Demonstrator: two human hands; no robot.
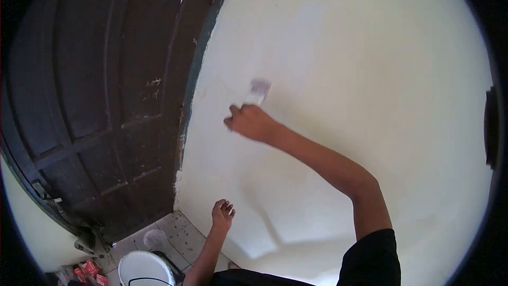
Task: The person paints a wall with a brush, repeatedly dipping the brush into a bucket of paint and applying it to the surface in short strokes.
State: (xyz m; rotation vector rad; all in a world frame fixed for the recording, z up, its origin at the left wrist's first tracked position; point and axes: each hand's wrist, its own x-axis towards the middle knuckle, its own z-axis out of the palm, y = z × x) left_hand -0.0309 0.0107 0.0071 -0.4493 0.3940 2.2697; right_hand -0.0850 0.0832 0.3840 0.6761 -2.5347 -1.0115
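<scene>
My right hand (251, 122) is closed around a paintbrush (259, 89), stretched out in front of the pale wall (328, 111). The brush's purplish bristles point upward at the wall, slightly blurred. Most of its handle is hidden in my fist. Lower down, my left hand (223, 214) hangs near the wall with loosely bent fingers, a little apart, and nothing shows in it. Whitish patches mark the wall above the brush.
At left stands a dark brown panelled door (84, 85) with a dark green frame edge (200, 63). A white bucket (144, 267) rests on the speckled tiled floor (180, 235). Red packets (90, 271) lie at the lower left. Something dark (492, 127) sits at the right edge.
</scene>
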